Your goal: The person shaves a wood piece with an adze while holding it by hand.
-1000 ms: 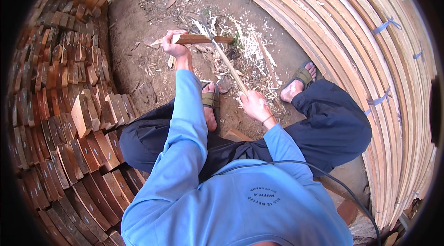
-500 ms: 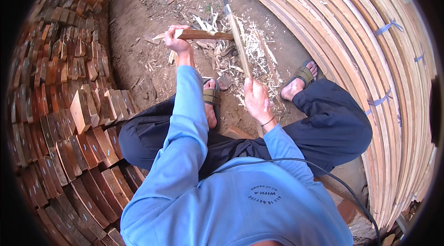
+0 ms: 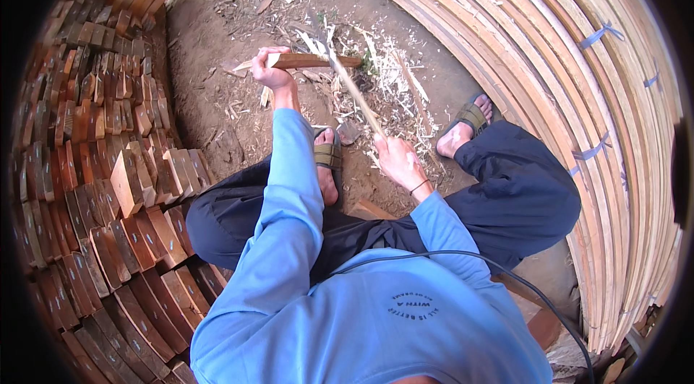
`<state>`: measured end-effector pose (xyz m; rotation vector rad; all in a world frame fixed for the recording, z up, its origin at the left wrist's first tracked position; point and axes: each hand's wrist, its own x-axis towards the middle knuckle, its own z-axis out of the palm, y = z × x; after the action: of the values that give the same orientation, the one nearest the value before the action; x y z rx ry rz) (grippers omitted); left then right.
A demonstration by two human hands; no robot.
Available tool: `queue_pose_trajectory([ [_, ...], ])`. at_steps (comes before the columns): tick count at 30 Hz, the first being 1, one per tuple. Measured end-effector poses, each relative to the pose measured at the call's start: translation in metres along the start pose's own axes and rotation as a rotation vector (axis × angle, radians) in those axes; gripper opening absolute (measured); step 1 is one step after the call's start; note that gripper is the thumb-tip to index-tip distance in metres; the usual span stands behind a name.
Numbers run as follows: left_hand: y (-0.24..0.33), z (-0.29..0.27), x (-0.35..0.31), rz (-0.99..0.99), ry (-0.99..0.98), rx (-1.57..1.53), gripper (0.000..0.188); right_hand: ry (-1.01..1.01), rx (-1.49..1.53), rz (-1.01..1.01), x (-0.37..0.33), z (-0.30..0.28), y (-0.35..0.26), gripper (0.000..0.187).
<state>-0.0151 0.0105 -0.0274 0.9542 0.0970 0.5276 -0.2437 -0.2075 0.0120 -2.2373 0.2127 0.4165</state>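
Observation:
My left hand (image 3: 273, 72) is closed round the near end of a short piece of wood (image 3: 312, 61), which lies level and points to the right. A pale, cut tip of it sticks out on the left of the fist. My right hand (image 3: 400, 160) grips the end of a machete (image 3: 363, 108) by its long wooden handle. The handle slants up and left, and its upper part crosses the wood near the right end. Beyond that, the dark blade is smeared by motion, so I cannot tell whether it touches the wood.
Pale wood shavings (image 3: 394, 80) litter the dirt floor between my sandalled feet. Stacked cut boards (image 3: 94, 189) rise along the left. Long planks (image 3: 571, 80), some tied with blue strips, curve along the right. A black cable (image 3: 520, 283) runs across my shirt.
The machete has swung down and tilted left, its blade now lower and blurred. My right hand has turned slightly and shifted a little. My left hand and the wood have moved slightly left.

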Motion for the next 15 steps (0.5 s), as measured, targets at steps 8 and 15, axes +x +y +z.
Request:
queue_pose_trajectory([
  [8, 0.0, -0.001, 0.001, -0.032, 0.026, -0.023, 0.032, -0.036, -0.03, 0.102, 0.001, 0.004, 0.0, 0.044],
  [15, 0.001, 0.0, 0.001, -0.053, 0.064, -0.015, 0.031, -0.022, -0.001, 0.043, 0.001, 0.0, -0.009, 0.046],
])
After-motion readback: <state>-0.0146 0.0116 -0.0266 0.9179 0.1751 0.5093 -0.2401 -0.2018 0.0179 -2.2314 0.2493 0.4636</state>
